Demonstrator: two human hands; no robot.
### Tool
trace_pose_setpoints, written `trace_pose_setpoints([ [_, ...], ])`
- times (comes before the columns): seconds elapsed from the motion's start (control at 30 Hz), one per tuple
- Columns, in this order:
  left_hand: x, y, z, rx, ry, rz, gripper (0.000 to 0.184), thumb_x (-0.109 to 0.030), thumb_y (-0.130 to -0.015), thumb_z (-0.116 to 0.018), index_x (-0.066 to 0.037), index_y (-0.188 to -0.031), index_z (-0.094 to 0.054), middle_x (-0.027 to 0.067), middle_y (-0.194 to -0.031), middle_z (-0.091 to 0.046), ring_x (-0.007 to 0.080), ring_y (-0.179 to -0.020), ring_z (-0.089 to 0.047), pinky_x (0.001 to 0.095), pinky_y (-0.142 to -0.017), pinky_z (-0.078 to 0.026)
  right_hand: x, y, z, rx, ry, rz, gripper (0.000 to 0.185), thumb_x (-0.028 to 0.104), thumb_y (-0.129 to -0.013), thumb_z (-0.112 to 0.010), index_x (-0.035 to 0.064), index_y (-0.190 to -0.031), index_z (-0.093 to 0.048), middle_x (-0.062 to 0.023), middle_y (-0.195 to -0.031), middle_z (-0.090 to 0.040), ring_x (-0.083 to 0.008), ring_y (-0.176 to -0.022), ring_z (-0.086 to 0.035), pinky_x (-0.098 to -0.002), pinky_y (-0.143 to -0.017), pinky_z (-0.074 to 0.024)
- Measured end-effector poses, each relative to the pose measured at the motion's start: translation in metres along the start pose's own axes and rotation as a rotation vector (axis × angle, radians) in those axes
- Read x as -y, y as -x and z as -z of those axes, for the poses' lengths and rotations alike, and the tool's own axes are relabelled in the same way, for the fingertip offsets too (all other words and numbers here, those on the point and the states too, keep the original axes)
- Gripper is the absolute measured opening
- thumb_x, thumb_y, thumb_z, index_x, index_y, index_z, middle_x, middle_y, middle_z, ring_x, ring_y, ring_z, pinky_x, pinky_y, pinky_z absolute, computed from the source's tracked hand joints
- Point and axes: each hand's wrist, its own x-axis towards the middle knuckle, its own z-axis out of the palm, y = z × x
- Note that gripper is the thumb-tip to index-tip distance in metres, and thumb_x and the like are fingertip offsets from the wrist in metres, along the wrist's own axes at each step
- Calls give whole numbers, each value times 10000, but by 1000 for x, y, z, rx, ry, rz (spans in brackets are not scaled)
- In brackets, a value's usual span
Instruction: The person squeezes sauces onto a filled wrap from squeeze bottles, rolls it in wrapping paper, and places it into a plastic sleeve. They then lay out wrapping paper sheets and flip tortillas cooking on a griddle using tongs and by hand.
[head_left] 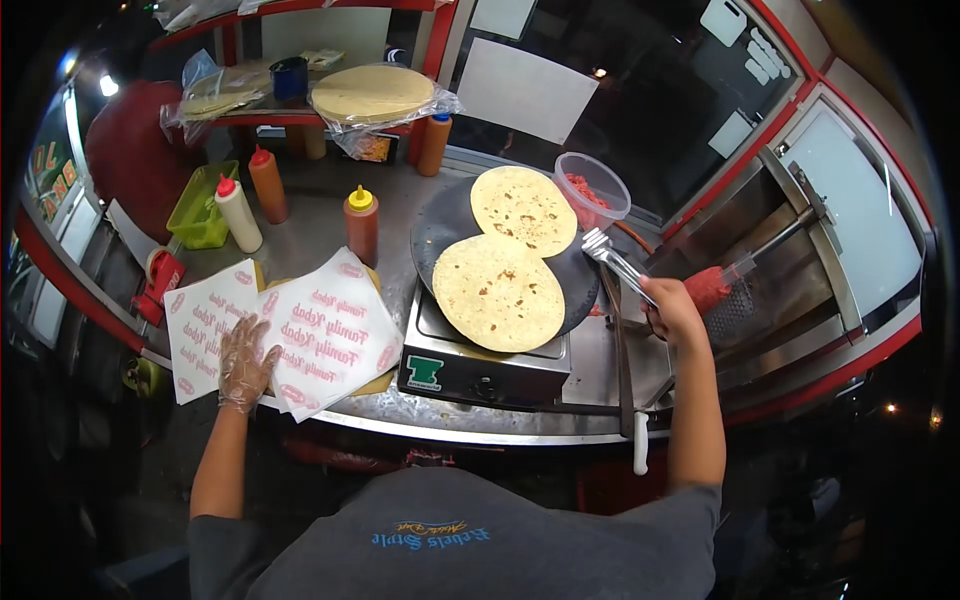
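My left hand (246, 362), in a clear plastic glove, lies with its fingers spread on printed wrapping papers (332, 335) at the counter's front left. In my right hand (676, 308) I hold metal tongs (614, 260), their tips pointing up and left beside the pan. Two browned flatbreads overlap on the round black pan (432, 222): the front flatbread (500, 295) hangs over the pan's near edge, and the rear flatbread (523, 212) sits behind it. Past the tong tips stands a clear tub (618, 188) with reddish meat inside.
At right, a meat spit (706, 290) stands by a metal grill. A long knife's white handle (641, 445) juts over the front edge. Sauce bottles (361, 228) and a green basket (203, 215) stand behind the papers. Stacked flatbreads (372, 93) rest on a shelf. A person in red (140, 160) is at left.
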Motion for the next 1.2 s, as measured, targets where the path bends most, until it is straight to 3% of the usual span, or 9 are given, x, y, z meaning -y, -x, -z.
trace_pose_setpoints([
  [0.07, 4, -1, -3, -13, 0, -6, 590, -484, -991, -678, -145, -1466, -595, 134, -1600, -493, 361, -1510, -412, 612, -1263, -250, 7, -44, -21, 37, -190, -29, 370, 361, -1065, -659, 80, -824, -661, 5, -666, -553, -92, -402, -372, -301, -383, -275],
  [0.13, 7, 0, -3, -25, 3, -25, 591, -477, -988, -682, -141, -1467, -596, 138, -1594, -501, 366, -1506, -418, 608, -1262, -255, 12, -84, -58, -4, -261, 81, 293, 321, -1050, -688, 43, -977, -742, 18, -679, -560, -77, -433, -394, -271, -408, -294],
  [0.23, 2, 4, -3, 5, -15, 2, 592, -465, -979, -695, -132, -1460, -604, 150, -1585, -514, 370, -1502, -426, 596, -1258, -269, 40, -124, -75, -170, -100, 501, 329, 284, -1034, -712, 24, -1232, -750, 32, -722, -573, -47, -478, -406, -246, -425, -302],
  [0.37, -5, 0, 8, -24, 22, 15, 581, -441, -957, -721, -122, -1435, -631, 172, -1563, -539, 370, -1491, -444, 578, -1248, -293, 92, -51, -33, 104, -154, 532, 402, 277, -1049, -692, -1, -1339, -688, 42, -814, -574, -7, -532, -410, -214, -460, -331],
  [0.67, -7, -1, 10, -44, 19, -19, 534, -330, -937, -762, -97, -1403, -642, 171, -1548, -548, 372, -1456, -477, 521, -1229, -343, 46, -87, 6, 110, 37, -47, 329, 376, -1004, -753, 56, -937, -718, -4, -689, -553, -66, -443, -367, -269, -390, -214],
  [0.73, -15, -2, 16, -25, 15, 11, 530, -321, -936, -763, -95, -1401, -644, 174, -1536, -557, 373, -1455, -477, 521, -1228, -346, 49, -100, -51, 118, -50, -15, 334, 352, -1005, -757, 49, -874, -703, -1, -660, -527, -79, -454, -390, -295, -388, -218],
  [0.93, -2, 0, 4, -47, 16, -19, 548, -331, -924, -780, -96, -1400, -646, 183, -1537, -556, 379, -1451, -480, 524, -1233, -338, 109, -140, -69, 164, 9, 770, 347, 257, -969, -801, -12, -1187, -779, 4, -887, -716, -54, -706, -561, -226, -604, -420],
  [1.07, -11, 0, 11, -44, 38, 9, 546, -327, -919, -785, -105, -1398, -645, 180, -1539, -557, 385, -1447, -483, 535, -1225, -338, 139, -81, -9, 288, -13, 606, 348, 270, -982, -783, 10, -1213, -769, 47, -810, -629, -17, -658, -473, -240, -565, -361],
  [1.2, -5, -2, 7, -37, 56, 12, 550, -413, -938, -752, -112, -1389, -659, 175, -1537, -556, 374, -1473, -462, 569, -1231, -312, 91, -95, 19, 117, -45, 309, 325, 356, -998, -759, 43, -1086, -777, 23, -773, -615, -43, -497, -390, -270, -446, -257],
])
